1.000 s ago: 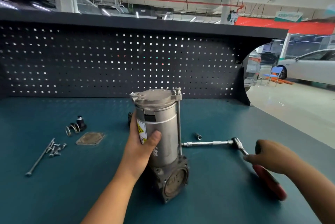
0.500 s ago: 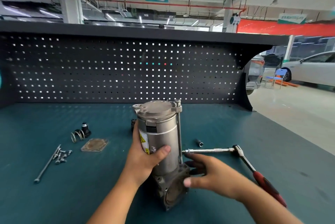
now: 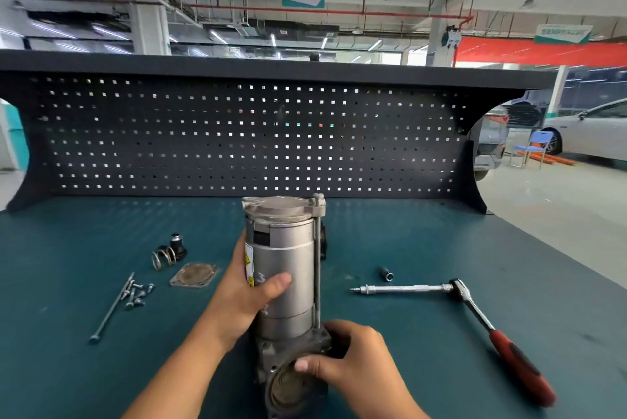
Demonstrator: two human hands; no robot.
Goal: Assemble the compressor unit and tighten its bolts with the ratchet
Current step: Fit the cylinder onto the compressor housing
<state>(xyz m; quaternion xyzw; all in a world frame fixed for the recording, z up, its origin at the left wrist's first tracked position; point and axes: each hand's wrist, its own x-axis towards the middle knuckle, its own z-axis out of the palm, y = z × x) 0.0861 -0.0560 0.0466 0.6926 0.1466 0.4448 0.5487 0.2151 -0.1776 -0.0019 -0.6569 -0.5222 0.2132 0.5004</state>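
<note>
The silver compressor unit (image 3: 288, 269) stands upright on the teal bench, a long bolt (image 3: 318, 259) running down its right side. My left hand (image 3: 247, 296) grips the cylinder from the left, thumb across its front. My right hand (image 3: 353, 367) holds the square base housing (image 3: 288, 381) at the bottom, thumb on its round front opening. The ratchet (image 3: 488, 327) with a red handle and a long extension lies on the bench to the right, apart from both hands.
A small socket (image 3: 386, 273) lies above the extension. To the left lie a flat cover plate (image 3: 194, 275), a spring (image 3: 163, 257) with a black fitting (image 3: 177, 244), several small screws (image 3: 138, 294) and a long bolt (image 3: 113, 308). A black pegboard (image 3: 237, 137) backs the bench.
My right hand left the ratchet handle, moved left and now holds the base of the compressor. The left hand keeps its grip on the cylinder. The ratchet stays lying on the bench.
</note>
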